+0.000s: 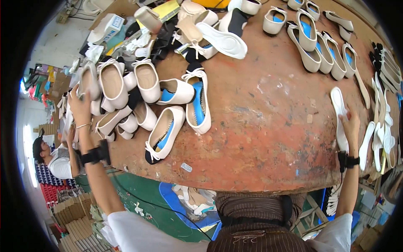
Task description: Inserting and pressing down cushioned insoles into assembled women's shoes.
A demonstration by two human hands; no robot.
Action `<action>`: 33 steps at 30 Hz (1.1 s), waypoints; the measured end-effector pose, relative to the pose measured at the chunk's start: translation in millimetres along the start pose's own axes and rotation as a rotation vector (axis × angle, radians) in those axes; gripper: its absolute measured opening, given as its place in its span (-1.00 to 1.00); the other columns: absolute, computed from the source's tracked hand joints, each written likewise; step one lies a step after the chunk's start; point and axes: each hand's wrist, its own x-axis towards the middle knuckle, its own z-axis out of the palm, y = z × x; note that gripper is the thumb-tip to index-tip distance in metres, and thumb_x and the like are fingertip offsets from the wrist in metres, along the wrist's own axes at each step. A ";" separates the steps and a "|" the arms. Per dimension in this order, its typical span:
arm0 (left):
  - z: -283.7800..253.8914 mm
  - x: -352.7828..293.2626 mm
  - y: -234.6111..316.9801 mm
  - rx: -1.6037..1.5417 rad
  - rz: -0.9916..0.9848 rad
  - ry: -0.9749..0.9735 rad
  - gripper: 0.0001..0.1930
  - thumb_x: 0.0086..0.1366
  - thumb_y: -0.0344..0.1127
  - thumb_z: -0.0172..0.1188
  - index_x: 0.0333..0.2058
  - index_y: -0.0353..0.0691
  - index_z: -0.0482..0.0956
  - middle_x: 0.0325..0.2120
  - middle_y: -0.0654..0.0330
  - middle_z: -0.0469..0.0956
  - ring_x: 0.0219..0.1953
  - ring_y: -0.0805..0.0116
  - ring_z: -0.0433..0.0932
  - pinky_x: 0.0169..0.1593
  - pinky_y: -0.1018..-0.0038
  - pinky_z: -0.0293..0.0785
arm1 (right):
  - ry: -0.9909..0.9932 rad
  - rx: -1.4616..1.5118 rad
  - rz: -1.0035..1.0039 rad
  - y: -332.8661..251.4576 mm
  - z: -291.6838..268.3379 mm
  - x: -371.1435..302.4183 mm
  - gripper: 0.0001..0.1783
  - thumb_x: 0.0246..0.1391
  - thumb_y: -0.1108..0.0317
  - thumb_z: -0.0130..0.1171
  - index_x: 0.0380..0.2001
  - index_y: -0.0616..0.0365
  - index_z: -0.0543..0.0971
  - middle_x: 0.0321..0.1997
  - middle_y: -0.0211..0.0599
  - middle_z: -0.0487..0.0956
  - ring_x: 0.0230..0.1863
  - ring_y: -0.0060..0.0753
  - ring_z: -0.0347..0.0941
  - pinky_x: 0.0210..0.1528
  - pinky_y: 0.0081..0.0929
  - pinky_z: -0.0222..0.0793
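Note:
At the left edge of a pile, my left hand is closed around the heel end of a cream flat shoe, which looks slightly blurred. Beside it stand more cream flats with bows and beige linings, such as this shoe. Two flats with blue inside lie at the pile's right: one upright shoe and one tilted shoe. On the far right my right hand grips the edge of a white insole, thumb on top; its other fingers are partly hidden.
The worn reddish-brown table curves round me. Several flats stand at the back right, with loose insoles at the right edge. A blue-rimmed bin sits below. Another person is at the left.

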 end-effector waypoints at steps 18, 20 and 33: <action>-78.6 -106.8 584.4 -1.003 0.795 -0.550 -0.20 0.09 -0.05 0.40 0.22 -0.41 0.36 0.31 -0.15 0.24 0.41 -0.12 0.08 0.36 0.21 0.23 | -0.109 1.687 0.650 -122.0 -125.5 -154.0 -0.41 0.03 0.37 0.20 0.13 0.47 0.41 0.03 0.02 0.61 -0.10 -0.18 0.63 -0.06 -0.25 0.63; -71.0 -105.8 614.2 -0.982 0.761 -0.489 -0.29 0.09 -0.01 0.40 0.11 -0.38 0.48 0.18 -0.12 0.40 0.30 -0.08 0.26 0.24 0.19 0.35 | -0.086 1.744 0.610 -121.8 -133.2 -166.8 -0.41 0.17 0.20 0.20 0.11 0.46 0.42 -0.01 0.01 0.60 -0.18 -0.26 0.58 -0.12 -0.33 0.59; -140.7 -203.2 311.9 -1.422 0.783 -0.794 -0.80 -0.01 -0.42 0.44 -0.58 -0.24 0.54 -0.58 0.23 0.51 -0.54 0.36 0.47 -0.41 0.42 0.37 | -0.213 1.123 0.394 -110.4 -125.0 -141.2 -0.56 0.23 0.16 0.16 0.06 0.24 0.60 0.01 -0.15 0.62 -0.10 -0.33 0.51 -0.03 -0.36 0.43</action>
